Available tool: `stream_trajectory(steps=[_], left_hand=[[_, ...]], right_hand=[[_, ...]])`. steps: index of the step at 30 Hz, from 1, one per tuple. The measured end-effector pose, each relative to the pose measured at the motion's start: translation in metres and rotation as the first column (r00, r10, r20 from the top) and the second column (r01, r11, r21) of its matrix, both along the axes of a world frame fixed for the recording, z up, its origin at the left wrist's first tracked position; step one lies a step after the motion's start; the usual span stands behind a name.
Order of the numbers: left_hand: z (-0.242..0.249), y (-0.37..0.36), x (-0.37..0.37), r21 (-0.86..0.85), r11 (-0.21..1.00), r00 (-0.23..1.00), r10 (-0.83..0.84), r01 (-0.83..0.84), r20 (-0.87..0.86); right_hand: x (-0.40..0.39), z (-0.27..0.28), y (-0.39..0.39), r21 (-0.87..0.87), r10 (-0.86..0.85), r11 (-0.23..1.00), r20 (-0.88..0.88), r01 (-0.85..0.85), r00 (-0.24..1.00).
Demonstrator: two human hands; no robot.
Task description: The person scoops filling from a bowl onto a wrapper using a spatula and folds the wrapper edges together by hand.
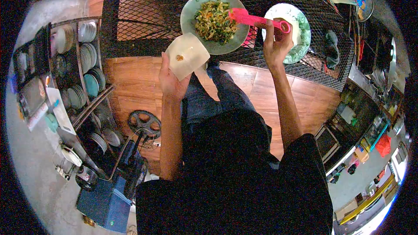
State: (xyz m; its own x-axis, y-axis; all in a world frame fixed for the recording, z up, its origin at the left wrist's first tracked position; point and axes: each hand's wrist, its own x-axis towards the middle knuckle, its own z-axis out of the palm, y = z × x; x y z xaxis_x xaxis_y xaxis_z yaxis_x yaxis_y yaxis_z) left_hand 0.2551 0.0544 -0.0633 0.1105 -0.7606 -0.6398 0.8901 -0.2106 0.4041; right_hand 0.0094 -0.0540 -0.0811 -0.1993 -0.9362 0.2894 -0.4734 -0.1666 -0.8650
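Note:
My left hand (173, 80) holds a thin, pale square wrapper (189, 54) from below, with a small brown bit lying near its middle. In my right hand (278, 45) is the handle of a pink plastic spoon (254, 18). The spoon's head reaches over the right side of a chopped vegetable mix (213, 21). That mix lies in a pale green plate (189, 6) on the black mesh table. Behind my right hand stands a green-and-white patterned plate (300, 45) with something pale in it, partly hidden by the hand.
The black mesh table (152, 17) spans the top of the view. To the left, a rack (78, 39) holds many plates, with a pedestal fan's round base (144, 124) and a blue box (104, 202) nearby. Shelves with kitchenware (379, 74) line the right side.

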Motion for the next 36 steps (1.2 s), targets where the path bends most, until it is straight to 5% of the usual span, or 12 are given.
stream_trajectory(steps=[9,14,17,20,26,33,36], left_hand=[[0.011,-0.006,-0.006,0.078,0.997,0.999,-0.009,0.005,0.051],[0.012,-0.006,-0.008,0.059,0.998,0.998,-0.019,0.016,0.053],[0.007,-0.003,-0.006,0.041,0.999,0.998,-0.027,0.025,0.058],[0.006,-0.002,-0.006,0.017,1.000,0.999,-0.027,0.027,0.032],[0.011,-0.004,-0.007,0.076,0.997,0.998,-0.018,0.015,0.052],[0.008,-0.003,-0.006,0.031,0.999,1.000,-0.017,0.016,0.015],[0.010,-0.003,-0.006,0.060,0.998,0.999,-0.014,0.012,0.030]], right_hand=[[0.004,0.012,0.002,-0.097,0.016,0.995,0.170,0.000,0.985],[-0.003,0.005,0.002,-0.025,0.027,0.999,0.043,-0.026,0.999],[0.003,0.008,0.003,-0.034,-0.017,0.999,0.234,0.026,0.972],[-0.002,0.003,0.006,0.023,0.031,0.999,-0.005,-0.031,0.999],[-0.001,-0.008,0.007,-0.005,0.004,1.000,0.099,-0.004,0.995],[-0.002,-0.013,0.008,-0.090,0.045,0.995,-0.103,-0.054,0.994],[0.004,-0.005,0.008,-0.103,0.016,0.995,0.048,-0.011,0.999]])
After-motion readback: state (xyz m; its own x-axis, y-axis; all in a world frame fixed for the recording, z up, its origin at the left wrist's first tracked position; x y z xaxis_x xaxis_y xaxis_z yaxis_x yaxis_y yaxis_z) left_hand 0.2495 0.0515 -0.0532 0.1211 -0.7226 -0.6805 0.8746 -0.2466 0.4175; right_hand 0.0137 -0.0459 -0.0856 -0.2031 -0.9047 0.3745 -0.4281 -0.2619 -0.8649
